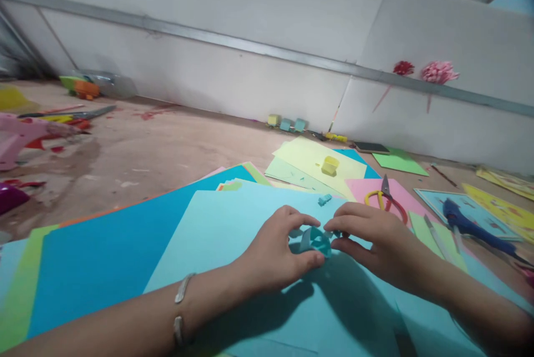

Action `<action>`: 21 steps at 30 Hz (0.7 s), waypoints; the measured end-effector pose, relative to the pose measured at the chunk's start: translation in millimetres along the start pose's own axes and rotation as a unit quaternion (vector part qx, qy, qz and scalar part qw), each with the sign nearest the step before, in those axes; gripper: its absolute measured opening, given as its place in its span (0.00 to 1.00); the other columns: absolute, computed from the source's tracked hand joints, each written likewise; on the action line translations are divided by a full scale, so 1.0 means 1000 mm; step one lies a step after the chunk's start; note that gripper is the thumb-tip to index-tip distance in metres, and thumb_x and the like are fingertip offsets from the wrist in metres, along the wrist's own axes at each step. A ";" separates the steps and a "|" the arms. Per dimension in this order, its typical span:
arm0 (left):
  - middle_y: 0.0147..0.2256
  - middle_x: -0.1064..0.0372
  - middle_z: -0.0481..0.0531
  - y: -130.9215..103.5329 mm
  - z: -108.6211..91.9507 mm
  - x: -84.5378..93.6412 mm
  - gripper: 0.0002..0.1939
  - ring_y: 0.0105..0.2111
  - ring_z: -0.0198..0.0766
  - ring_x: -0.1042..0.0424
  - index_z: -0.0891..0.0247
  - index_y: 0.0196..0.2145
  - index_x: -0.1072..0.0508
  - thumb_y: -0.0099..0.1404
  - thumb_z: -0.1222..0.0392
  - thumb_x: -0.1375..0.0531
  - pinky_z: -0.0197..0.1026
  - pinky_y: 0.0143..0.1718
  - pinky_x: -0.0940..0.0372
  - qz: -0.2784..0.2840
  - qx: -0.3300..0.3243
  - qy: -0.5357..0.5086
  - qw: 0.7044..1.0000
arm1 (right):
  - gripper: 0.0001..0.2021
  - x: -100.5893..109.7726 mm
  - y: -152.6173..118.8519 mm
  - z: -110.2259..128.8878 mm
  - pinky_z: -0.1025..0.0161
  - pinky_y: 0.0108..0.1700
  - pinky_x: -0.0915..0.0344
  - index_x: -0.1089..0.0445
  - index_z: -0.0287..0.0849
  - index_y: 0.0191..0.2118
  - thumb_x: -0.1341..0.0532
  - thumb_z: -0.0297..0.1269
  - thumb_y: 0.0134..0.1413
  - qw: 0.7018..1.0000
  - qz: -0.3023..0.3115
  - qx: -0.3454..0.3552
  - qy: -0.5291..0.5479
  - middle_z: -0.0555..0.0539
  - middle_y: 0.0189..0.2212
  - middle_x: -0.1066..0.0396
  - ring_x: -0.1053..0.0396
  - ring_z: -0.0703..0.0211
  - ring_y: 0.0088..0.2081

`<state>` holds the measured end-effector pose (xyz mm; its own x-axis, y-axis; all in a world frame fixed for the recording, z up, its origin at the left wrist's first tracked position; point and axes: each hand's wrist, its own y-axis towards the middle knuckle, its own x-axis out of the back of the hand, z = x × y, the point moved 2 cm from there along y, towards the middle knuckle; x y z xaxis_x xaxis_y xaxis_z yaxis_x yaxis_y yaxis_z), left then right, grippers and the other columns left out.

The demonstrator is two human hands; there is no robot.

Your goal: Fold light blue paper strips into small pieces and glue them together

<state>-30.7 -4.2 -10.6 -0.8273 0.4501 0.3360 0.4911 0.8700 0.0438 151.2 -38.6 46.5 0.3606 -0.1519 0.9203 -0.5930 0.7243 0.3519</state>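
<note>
Between the thumb and fingers of my left hand (283, 246) is a small teal folded-paper box (316, 241), its open side facing up. My right hand (373, 232) is at the box's right side, fingertips pinched on a tiny teal paper piece (337, 233) that they partly cover. I cannot tell if that piece touches the box. Both hands are just above a light blue paper sheet (217, 229). Beyond them lies another small teal paper piece (324, 200). A yellow paper box (330, 165) sits farther back on pale yellow paper (300, 151).
Scissors (386, 199), a utility knife (436, 237) and a blue glue gun (475, 229) lie to the right. At left is a pink glue gun (25, 137). Small paper boxes (286, 124) line the wall. Two paper flowers (439, 72) rest on the wall rail.
</note>
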 end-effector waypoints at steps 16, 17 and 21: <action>0.43 0.25 0.56 0.004 0.016 -0.008 0.06 0.44 0.48 0.28 0.56 0.33 0.20 0.59 0.57 0.38 0.49 0.49 0.37 0.013 -0.069 -0.009 0.998 | 0.12 0.036 -0.057 -0.057 0.68 0.46 0.32 0.25 0.40 0.45 0.45 0.26 0.61 0.977 -0.062 -0.091 -0.182 0.44 0.43 0.25 0.27 0.62 0.44; 0.44 0.25 0.56 0.004 0.016 -0.007 0.06 0.44 0.48 0.28 0.56 0.33 0.20 0.59 0.56 0.38 0.49 0.49 0.36 0.011 -0.063 -0.009 0.998 | 0.13 0.052 -0.070 -0.077 0.66 0.43 0.31 0.24 0.39 0.42 0.46 0.26 0.61 0.968 -0.077 -0.121 -0.205 0.41 0.42 0.24 0.26 0.59 0.43; 0.43 0.25 0.59 0.005 0.009 -0.005 0.07 0.43 0.49 0.28 0.59 0.33 0.20 0.59 0.58 0.39 0.50 0.49 0.36 0.004 -0.040 -0.019 0.999 | 0.13 0.097 -0.134 -0.151 0.62 0.24 0.43 0.23 0.34 0.29 0.45 0.24 0.55 0.919 -0.145 -0.247 -0.271 0.40 0.22 0.28 0.29 0.59 0.23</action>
<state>-26.3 -0.6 -20.9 -0.8318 0.4660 0.3014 0.5172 0.8479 0.1165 374.0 -48.9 62.4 -0.0396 -0.6029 0.7968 -0.0804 0.7968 0.5989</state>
